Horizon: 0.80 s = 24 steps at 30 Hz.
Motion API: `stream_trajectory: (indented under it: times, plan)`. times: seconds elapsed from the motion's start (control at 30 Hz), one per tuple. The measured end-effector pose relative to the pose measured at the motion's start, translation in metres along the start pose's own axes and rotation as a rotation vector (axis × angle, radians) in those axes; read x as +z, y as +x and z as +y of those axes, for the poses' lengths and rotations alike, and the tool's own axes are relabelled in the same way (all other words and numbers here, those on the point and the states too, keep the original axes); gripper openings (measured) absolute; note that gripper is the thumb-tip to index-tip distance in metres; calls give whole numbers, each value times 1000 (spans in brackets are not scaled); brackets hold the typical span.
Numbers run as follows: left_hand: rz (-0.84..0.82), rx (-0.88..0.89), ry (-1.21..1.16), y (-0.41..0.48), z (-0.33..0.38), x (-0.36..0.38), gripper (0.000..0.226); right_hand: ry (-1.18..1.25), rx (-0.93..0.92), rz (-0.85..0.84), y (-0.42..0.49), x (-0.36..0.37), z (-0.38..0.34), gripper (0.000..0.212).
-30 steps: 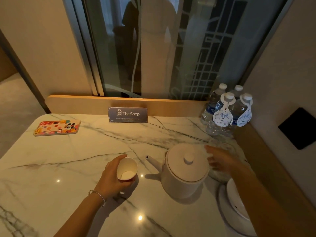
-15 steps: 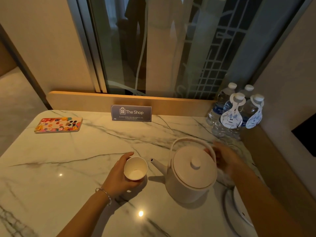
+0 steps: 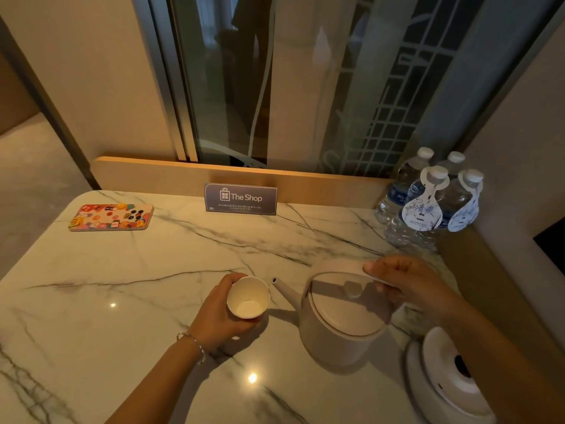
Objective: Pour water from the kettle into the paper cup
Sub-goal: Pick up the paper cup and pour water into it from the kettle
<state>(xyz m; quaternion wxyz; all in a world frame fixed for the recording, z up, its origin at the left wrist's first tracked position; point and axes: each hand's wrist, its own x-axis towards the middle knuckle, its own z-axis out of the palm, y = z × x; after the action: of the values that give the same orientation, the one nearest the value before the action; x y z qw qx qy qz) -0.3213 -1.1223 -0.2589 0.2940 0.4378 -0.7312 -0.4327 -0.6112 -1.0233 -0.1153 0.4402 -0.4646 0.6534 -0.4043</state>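
The right hand (image 3: pixel 406 286) is gripping the handle of the one kettle (image 3: pixel 339 319) standing on the bench (image 3: pixel 122 286). Just left of its spout, the left hand (image 3: pixel 220 313) is clasping the single paper cup (image 3: pixel 248 298). Four water bottles (image 3: pixel 428 203) are standing behind.

A white marble table (image 3: pixel 122 286) with grey veining reflects small points of warm light. Behind it a pale wooden ledge (image 3: pixel 159 175) runs below a tall, metal-framed glass panel (image 3: pixel 305 81) showing dim reflections and a grid pattern. Cream walls (image 3: pixel 91 71) flank the glass in low, amber light. A dark square plate (image 3: pixel 552 243) sits on the right wall.
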Motion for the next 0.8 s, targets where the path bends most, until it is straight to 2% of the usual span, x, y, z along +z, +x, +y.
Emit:
stream_trajectory:
  times: [0.07, 0.23, 0.43, 0.8]
  plan:
    - [0, 0, -14, 0, 1, 0, 73, -71, -35, 7, 4, 7, -8, 59]
    - [11, -23, -42, 1, 2, 0, 71, -188, -16, -81, 12, 13, -32, 39]
    - [5, -22, -54, 2, 2, 3, 67, -238, -15, -152, 19, 17, -50, 38]
    - [-7, -42, -70, -2, -5, 0, 68, -354, 24, -155, 32, 26, -71, 39]
